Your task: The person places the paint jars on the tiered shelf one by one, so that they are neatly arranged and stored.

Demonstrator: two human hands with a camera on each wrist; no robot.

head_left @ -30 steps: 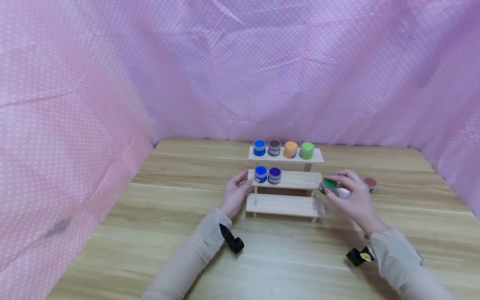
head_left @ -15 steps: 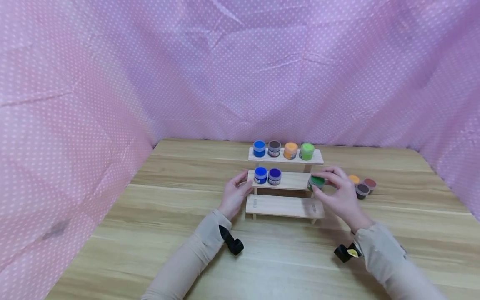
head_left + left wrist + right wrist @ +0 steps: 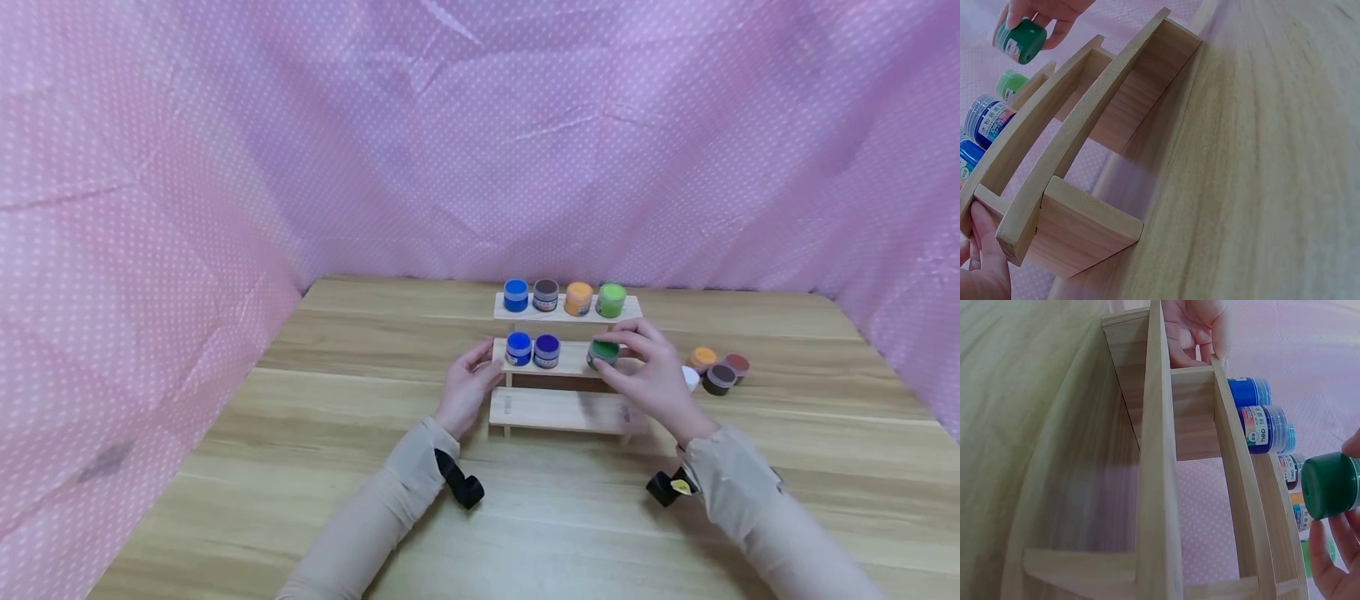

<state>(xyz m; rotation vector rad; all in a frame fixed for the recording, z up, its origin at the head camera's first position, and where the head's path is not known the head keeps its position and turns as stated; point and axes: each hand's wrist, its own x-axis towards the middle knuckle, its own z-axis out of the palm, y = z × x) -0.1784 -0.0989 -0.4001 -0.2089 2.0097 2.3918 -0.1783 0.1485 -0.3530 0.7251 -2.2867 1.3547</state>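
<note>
My right hand (image 3: 651,379) pinches a green paint jar (image 3: 1330,485) by its sides. The jar hangs just above the middle step of the wooden tiered rack (image 3: 566,410), clear of the step in the right wrist view. At the rack's left end my left hand (image 3: 467,387) grips the middle step, thumb and fingers around its edge. A blue paint jar (image 3: 518,348) and a purple paint jar (image 3: 547,351) stand side by side on that step. Along the top step sit a blue jar (image 3: 516,295), a brown jar (image 3: 546,295), an orange jar (image 3: 578,298) and a light green jar (image 3: 611,300).
Right of the rack, an orange jar (image 3: 702,359), a dark brown jar (image 3: 719,379), a reddish jar (image 3: 737,367) and a partly hidden white jar (image 3: 691,378) stand on the wooden table (image 3: 525,525). Pink dotted cloth (image 3: 480,150) hangs behind the table and at its sides.
My right hand has carried the green paint jar leftward from beyond the rack's right end to over the middle step. The left hand has kept its grip on the rack.
</note>
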